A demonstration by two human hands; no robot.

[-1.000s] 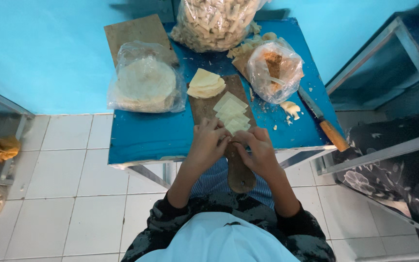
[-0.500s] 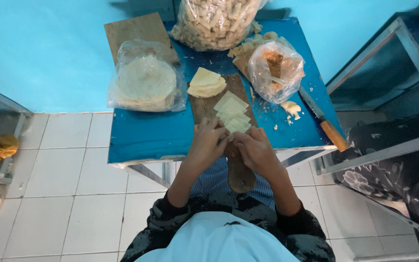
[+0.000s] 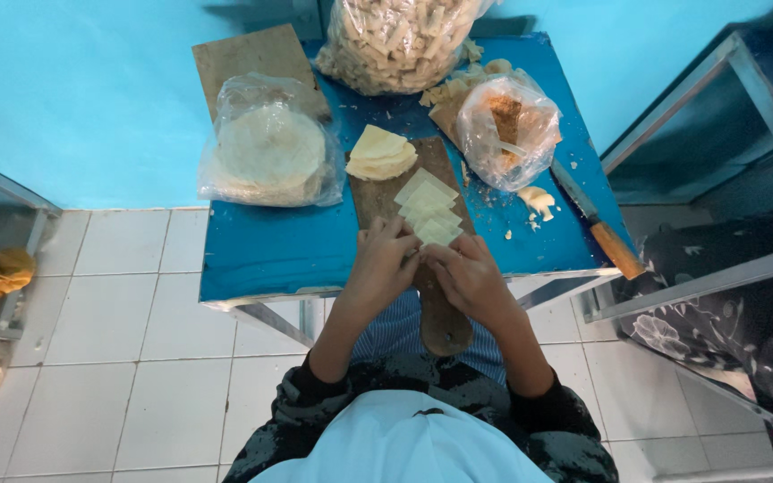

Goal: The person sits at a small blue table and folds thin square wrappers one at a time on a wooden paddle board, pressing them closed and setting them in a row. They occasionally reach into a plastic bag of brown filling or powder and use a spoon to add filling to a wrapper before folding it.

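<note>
A long wooden board (image 3: 445, 315) lies on the small blue table (image 3: 270, 246), its handle end jutting over the near edge. Pale square dough wrappers (image 3: 427, 204) lie in an overlapping row on it. My left hand (image 3: 382, 264) and my right hand (image 3: 467, 275) meet at the near end of that row, fingers curled together over the closest wrapper, which is mostly hidden under them. A stack of cut wedge-shaped wrappers (image 3: 380, 154) sits at the board's far end.
A bag of round flat wrappers (image 3: 270, 148) rests at the left on a second board (image 3: 243, 55). A big bag of folded pieces (image 3: 400, 36) is at the back, a bag of brown filling (image 3: 507, 125) at the right, a wooden-handled knife (image 3: 597, 222) along the right edge. Metal racks flank the table.
Both hands stay at the near end of the wrapper row, with only small finger movements. Nothing else has shifted.
</note>
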